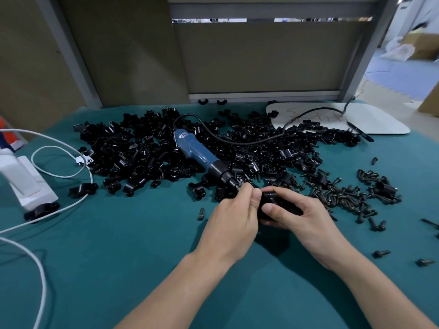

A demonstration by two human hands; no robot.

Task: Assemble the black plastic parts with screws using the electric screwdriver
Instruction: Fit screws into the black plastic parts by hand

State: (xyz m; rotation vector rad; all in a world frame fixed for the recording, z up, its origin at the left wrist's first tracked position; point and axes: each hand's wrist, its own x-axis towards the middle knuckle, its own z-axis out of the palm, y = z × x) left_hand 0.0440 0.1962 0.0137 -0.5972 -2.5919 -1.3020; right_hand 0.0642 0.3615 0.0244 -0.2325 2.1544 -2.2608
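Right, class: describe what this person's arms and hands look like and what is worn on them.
The left hand and right hand are bare: no gloves, rings or watch show. The forearms are bare too, with no sleeve in view down to the picture's lower edge. The one thumbnail that shows is short and unpainted.

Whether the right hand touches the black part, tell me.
Touching. The head view shows the right hand with its fingers and thumb curled around the black part.

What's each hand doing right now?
Left hand: fingers curled, pinching one end of the black part.
Right hand: gripping the same black part.
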